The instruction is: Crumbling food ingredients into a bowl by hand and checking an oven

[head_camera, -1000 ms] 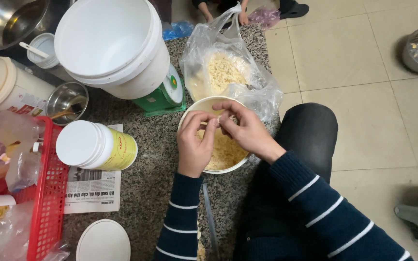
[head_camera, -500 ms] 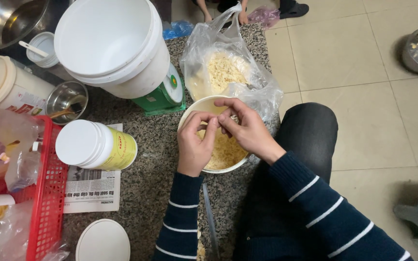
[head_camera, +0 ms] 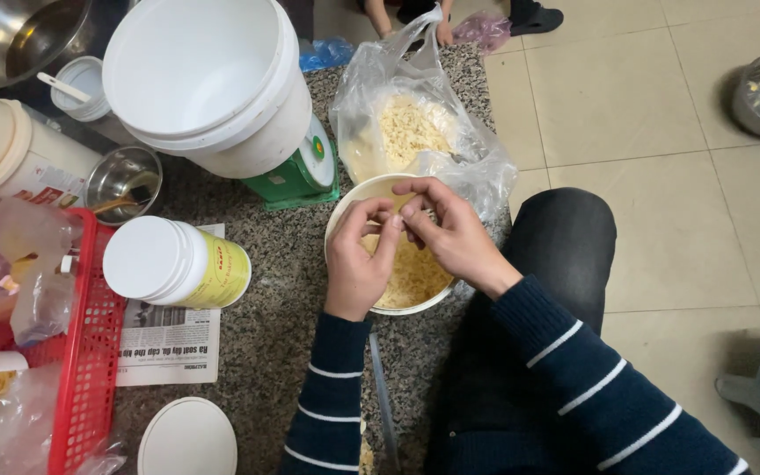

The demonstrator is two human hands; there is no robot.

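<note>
My left hand (head_camera: 358, 259) and my right hand (head_camera: 450, 233) meet over a white bowl (head_camera: 415, 306) filled with pale yellow shelled pieces. Their fingertips pinch one small pale piece (head_camera: 395, 220) between them above the bowl. Just behind the bowl lies a clear plastic bag (head_camera: 415, 132) holding more of the same pale yellow pieces. Both arms wear dark blue sleeves with thin white stripes. My knee in dark trousers (head_camera: 560, 246) sits right of the bowl.
On the speckled stone surface (head_camera: 283, 334): a large white bucket (head_camera: 208, 84) on a green scale (head_camera: 301, 176), a yellow jar with white lid (head_camera: 178, 264), a small steel cup (head_camera: 123, 183), a red basket (head_camera: 85, 352), newspaper (head_camera: 169, 343), a white lid (head_camera: 188, 437). Another person's hand (head_camera: 442, 31) is at the top.
My fingers have shifted slightly around the small piece over the bowl; the hands stay in the same place.
</note>
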